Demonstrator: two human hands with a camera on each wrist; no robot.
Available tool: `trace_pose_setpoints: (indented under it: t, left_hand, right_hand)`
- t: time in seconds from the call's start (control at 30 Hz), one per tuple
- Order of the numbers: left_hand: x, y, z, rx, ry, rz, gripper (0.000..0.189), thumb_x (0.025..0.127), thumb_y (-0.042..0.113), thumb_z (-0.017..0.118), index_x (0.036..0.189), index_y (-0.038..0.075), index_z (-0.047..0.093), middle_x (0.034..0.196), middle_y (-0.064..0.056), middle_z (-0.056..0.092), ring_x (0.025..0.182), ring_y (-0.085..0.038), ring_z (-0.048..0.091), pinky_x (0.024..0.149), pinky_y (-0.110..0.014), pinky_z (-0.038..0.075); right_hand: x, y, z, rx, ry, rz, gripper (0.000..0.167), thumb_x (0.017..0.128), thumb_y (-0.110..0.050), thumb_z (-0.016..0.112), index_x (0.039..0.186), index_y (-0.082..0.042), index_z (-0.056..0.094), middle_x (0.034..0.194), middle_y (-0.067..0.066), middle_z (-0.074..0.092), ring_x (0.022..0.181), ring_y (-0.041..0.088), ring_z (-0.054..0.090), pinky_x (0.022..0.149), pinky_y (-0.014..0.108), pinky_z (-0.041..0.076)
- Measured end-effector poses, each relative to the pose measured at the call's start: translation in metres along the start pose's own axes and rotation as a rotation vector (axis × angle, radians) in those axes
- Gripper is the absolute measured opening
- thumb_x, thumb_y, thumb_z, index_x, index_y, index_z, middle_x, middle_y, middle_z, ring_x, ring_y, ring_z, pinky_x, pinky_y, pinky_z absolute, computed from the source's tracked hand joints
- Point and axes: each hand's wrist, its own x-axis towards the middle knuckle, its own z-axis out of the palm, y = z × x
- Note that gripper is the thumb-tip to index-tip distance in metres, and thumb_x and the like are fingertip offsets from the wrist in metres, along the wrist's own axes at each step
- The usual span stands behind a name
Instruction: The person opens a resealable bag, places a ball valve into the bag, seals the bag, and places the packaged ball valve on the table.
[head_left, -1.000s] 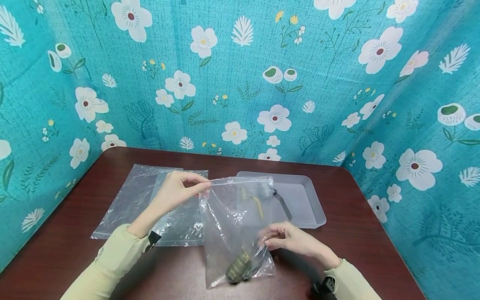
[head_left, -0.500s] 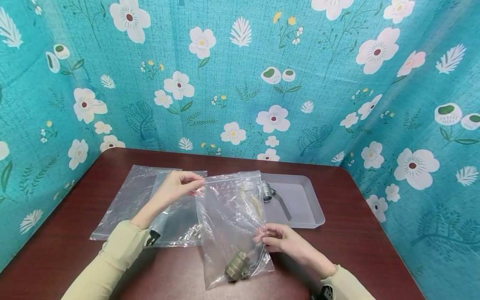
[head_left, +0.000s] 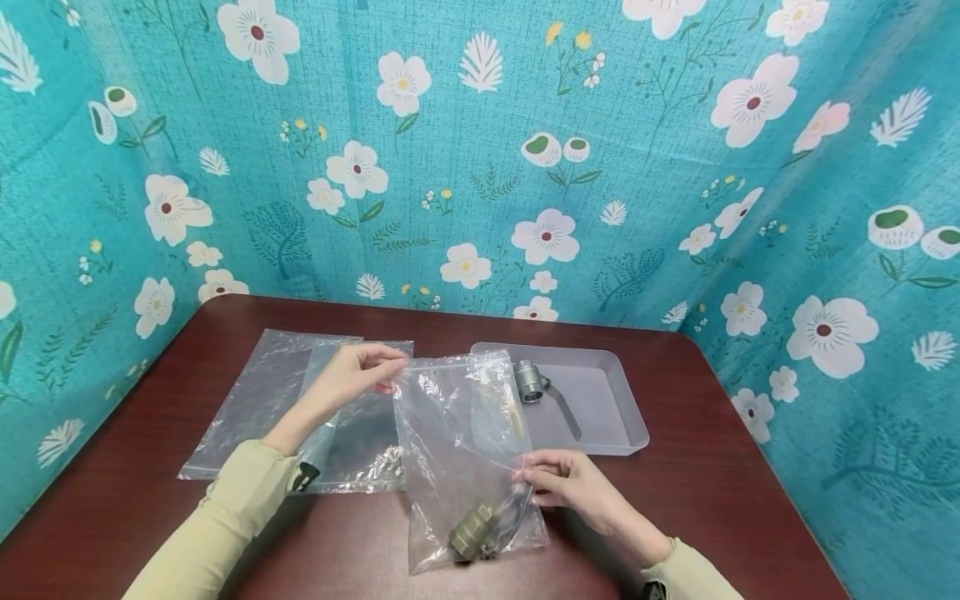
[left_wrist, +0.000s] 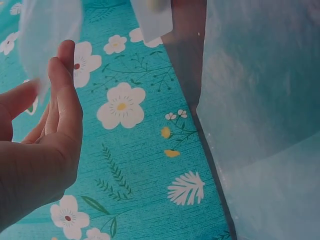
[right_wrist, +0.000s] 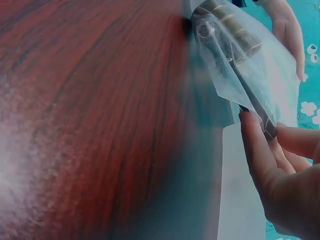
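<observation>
A clear zip-top plastic bag [head_left: 442, 446] hangs upright in front of me with a brass-coloured ball valve [head_left: 474, 531] in its bottom. My left hand [head_left: 352, 371] pinches the bag's upper left corner. At the bag's right edge, my right hand [head_left: 566, 483] grips the end of the valve's dark lever [right_wrist: 252, 95] through the plastic, which the right wrist view shows closely. In the left wrist view, the left hand [left_wrist: 55, 125] has thumb and fingers at a blurred piece of film [left_wrist: 50, 35].
Behind the bag stands a shallow translucent tray [head_left: 611, 417]. In it lie a silver ball valve [head_left: 528, 383] with a grey lever and a yellow-handled piece [head_left: 513, 408] seen through the film. More clear zip bags [head_left: 251, 400] lie flat on the dark red table [head_left: 341, 550] at the left.
The bag's top has shifted left with my left hand, uncovering the silver valve in the tray. My right hand has moved slightly left and up along the bag's edge.
</observation>
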Motion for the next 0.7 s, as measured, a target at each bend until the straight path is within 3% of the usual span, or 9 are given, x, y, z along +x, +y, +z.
trace_pose_setpoints:
  t: [0.2, 0.43, 0.6, 0.7]
  left_hand:
    - [0.001, -0.006, 0.006, -0.058, -0.057, -0.032, 0.048, 0.101, 0.028, 0.058, 0.131, -0.008, 0.056, 0.114, -0.026, 0.071, 0.082, -0.015, 0.075, 0.084, -0.041, 0.060]
    - [-0.001, -0.006, 0.015, -0.106, -0.158, 0.037, 0.040, 0.099, 0.020, 0.061, 0.126, -0.010, 0.059, 0.116, -0.028, 0.069, 0.085, -0.013, 0.074, 0.087, -0.042, 0.059]
    - [0.001, -0.002, 0.022, -0.112, -0.171, 0.071, 0.034, 0.098, 0.016, 0.061, 0.124, -0.007, 0.061, 0.115, -0.026, 0.070, 0.084, -0.010, 0.073, 0.085, -0.038, 0.060]
    - [0.002, 0.000, 0.025, -0.136, -0.166, 0.076, 0.032, 0.097, 0.012, 0.062, 0.124, -0.005, 0.062, 0.116, -0.026, 0.070, 0.086, -0.009, 0.073, 0.085, -0.040, 0.060]
  right_hand:
    - [-0.004, 0.003, -0.001, 0.014, -0.008, -0.030, 0.045, 0.097, -0.006, 0.060, 0.127, 0.024, 0.047, 0.099, -0.007, 0.077, 0.092, 0.004, 0.072, 0.076, 0.018, 0.058]
    - [-0.010, 0.007, -0.003, -0.004, 0.017, -0.021, 0.045, 0.097, -0.009, 0.061, 0.130, 0.020, 0.049, 0.100, -0.006, 0.077, 0.092, 0.006, 0.073, 0.076, 0.021, 0.059]
    - [-0.016, 0.008, -0.006, -0.021, 0.029, -0.026, 0.049, 0.097, -0.011, 0.061, 0.133, 0.018, 0.046, 0.101, -0.006, 0.076, 0.093, 0.006, 0.072, 0.077, 0.021, 0.059]
    - [-0.019, 0.007, -0.010, -0.019, -0.007, -0.039, 0.050, 0.098, -0.010, 0.060, 0.136, 0.018, 0.043, 0.105, -0.003, 0.077, 0.095, 0.007, 0.073, 0.077, 0.022, 0.059]
